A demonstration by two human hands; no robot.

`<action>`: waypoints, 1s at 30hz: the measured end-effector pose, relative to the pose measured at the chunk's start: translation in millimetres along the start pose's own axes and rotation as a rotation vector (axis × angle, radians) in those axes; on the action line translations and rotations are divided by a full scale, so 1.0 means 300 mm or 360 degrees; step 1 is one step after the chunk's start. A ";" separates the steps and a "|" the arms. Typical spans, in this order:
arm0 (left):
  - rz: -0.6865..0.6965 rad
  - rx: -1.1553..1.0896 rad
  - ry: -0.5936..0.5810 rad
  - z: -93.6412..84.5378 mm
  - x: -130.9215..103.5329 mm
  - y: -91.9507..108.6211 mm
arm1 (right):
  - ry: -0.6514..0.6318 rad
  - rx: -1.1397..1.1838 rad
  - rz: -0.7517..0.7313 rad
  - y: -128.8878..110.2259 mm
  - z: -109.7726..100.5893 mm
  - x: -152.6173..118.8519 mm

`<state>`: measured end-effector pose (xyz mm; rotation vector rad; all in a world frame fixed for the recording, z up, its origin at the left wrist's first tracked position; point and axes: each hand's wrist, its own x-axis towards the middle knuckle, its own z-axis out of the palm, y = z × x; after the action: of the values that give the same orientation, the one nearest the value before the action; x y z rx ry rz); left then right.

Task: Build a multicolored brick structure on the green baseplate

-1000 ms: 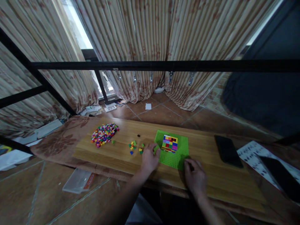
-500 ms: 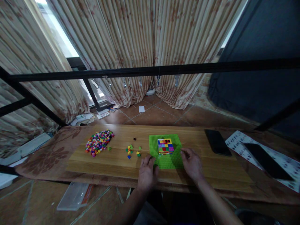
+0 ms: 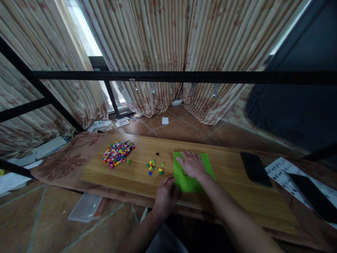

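On the wooden board [image 3: 231, 196] lies a green baseplate [image 3: 187, 184]. My right hand [image 3: 192, 164] rests spread over the middle of the plate, palm down, and covers the block of coloured bricks almost wholly. At the plate's near left edge is my left hand [image 3: 165, 195], its fingers bent together; whether something small is between them is hidden. Left of the plate lie several loose bricks [image 3: 152, 164], green, yellow, orange and blue. A large pile of mixed small bricks [image 3: 117, 153] is farther left.
A dark phone [image 3: 255, 169] lies right of the plate. Beyond it are a printed sheet [image 3: 280, 171] and another dark device [image 3: 313, 193]. A black rail [image 3: 168, 76] crosses above the board's far side. A clear plastic lid [image 3: 85, 207] is on the floor.
My right hand has moved left from the plate's right edge onto the brick block, flattening over it. My left hand stays near the plate's near left edge. The view has shifted slightly.
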<state>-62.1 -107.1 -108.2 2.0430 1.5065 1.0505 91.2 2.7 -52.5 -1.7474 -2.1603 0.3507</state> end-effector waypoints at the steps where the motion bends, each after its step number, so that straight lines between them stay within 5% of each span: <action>1: -0.0015 -0.0021 -0.0011 -0.009 -0.002 0.002 | 0.0011 0.0018 -0.0006 0.001 0.007 -0.003; 9: -0.0108 0.0038 0.0146 -0.161 0.005 -0.051 | 0.0307 0.0365 -0.0015 0.064 -0.056 0.021; 12: -0.0183 0.0123 0.0233 -0.266 0.013 -0.142 | 0.0582 0.0591 0.0134 0.124 -0.162 0.023; 14: -0.0236 0.0209 0.0338 -0.332 0.028 -0.217 | 0.0814 0.1158 0.0313 0.150 -0.249 0.004; 17: -0.0200 0.0352 0.0395 -0.398 0.069 -0.322 | 0.0778 0.1426 0.0320 0.153 -0.365 -0.056; 20: -0.0098 0.0512 0.0319 -0.414 0.124 -0.396 | 0.0701 0.1320 0.0277 0.128 -0.405 -0.138; 24: 0.0031 0.0670 0.0273 -0.394 0.177 -0.442 | 0.0497 0.1196 0.0343 0.069 -0.278 -0.257; 27: 0.0119 0.0722 0.0201 -0.384 0.192 -0.453 | 0.0078 0.1036 0.0127 -0.019 -0.108 -0.327; 30: 0.0158 0.0735 0.0157 -0.382 0.196 -0.456 | 0.0029 0.0850 -0.0106 -0.126 0.033 -0.337</action>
<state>-228.0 -18.6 -109.1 2.4240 1.8523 0.9127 72.0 -104.0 -57.3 -1.3661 -1.8743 0.8036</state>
